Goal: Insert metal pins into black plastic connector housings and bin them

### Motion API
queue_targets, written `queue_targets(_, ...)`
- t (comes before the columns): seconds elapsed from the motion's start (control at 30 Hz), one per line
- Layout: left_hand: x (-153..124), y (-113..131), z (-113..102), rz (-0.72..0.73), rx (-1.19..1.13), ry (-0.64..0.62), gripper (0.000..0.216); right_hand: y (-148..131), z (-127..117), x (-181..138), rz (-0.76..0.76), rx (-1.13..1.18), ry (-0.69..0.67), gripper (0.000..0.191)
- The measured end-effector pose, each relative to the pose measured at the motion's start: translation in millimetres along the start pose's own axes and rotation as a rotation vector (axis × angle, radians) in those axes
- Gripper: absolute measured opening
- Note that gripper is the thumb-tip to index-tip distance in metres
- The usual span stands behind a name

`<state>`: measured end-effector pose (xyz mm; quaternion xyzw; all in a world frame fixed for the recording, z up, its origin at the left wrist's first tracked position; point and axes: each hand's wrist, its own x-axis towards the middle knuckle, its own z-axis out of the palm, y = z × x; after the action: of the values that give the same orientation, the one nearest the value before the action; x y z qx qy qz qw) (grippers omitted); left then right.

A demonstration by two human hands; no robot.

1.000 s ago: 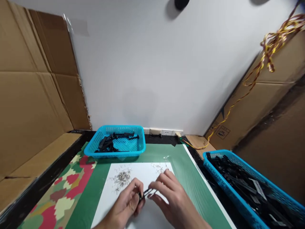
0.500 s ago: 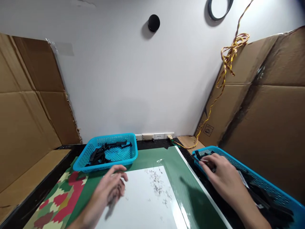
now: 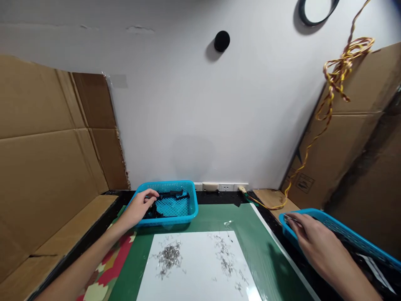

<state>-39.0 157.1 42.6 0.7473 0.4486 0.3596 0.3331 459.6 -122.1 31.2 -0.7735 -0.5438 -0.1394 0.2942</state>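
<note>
My left hand [image 3: 140,207] reaches over the rim of the left blue basket [image 3: 196,205], thumb and forefinger slightly apart at the black plastic parts [image 3: 171,194] in it. No part is lifted; whether the fingertips touch one I cannot tell. At the right blue basket [image 3: 316,213], my right hand [image 3: 316,238] is closed around a thin tool [image 3: 291,219], perhaps tweezers, mostly hidden by the fingers. Small metal pieces lie on a white sheet [image 3: 191,284]: a dense pile [image 3: 170,256] on its left, a looser scatter [image 3: 226,261] on its right.
The sheet lies on a green mat [image 3: 213,213]. Cardboard panels [image 3: 46,104] flank the worktop at left and right. A power strip [image 3: 226,187] runs along the wall, with a twisted yellow cable [image 3: 308,154] rising from it. More black parts [image 3: 354,251] fill the right basket.
My left hand has moved from above the white sheet forward into the left basket, uncovering the dense pile. My right hand stays by the right basket. The view has turned left.
</note>
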Motion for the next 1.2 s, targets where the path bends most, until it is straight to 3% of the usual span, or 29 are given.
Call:
queue_targets(0.17,33,-11,12,0.068,0.293,-0.091,0.026,-70,21,10,-0.106,0.183,-0.234,0.041)
queue_targets(0.33,54,0,55,0.142,0.543,-0.244,0.022,-168,59,-23,-0.423,0.141,-0.338,0.031)
queue_targets(0.43,62,6,76,0.154,0.66,-0.298,0.036,-197,72,-43,-0.549,0.139,-0.398,0.023)
queue_targets(0.53,66,7,87,0.144,0.714,-0.31,0.039,-198,72,-50,-0.531,0.158,-0.461,0.021)
queue_targets(0.63,65,9,83,0.131,0.705,-0.308,0.038,-188,66,-48,-0.443,0.301,-0.524,0.022)
queue_targets(0.83,55,24,43,0.137,0.55,-0.227,0.022,-176,58,-43,-0.323,0.569,-0.692,0.018)
queue_targets(1.03,18,48,12,0.141,0.243,-0.295,0.037,-170,62,-44,-0.324,0.655,-0.804,0.025)
queue_targets(1.2,-33,63,24,0.026,-0.29,-0.424,0.039,-172,59,-45,-0.378,0.652,-0.792,0.025)
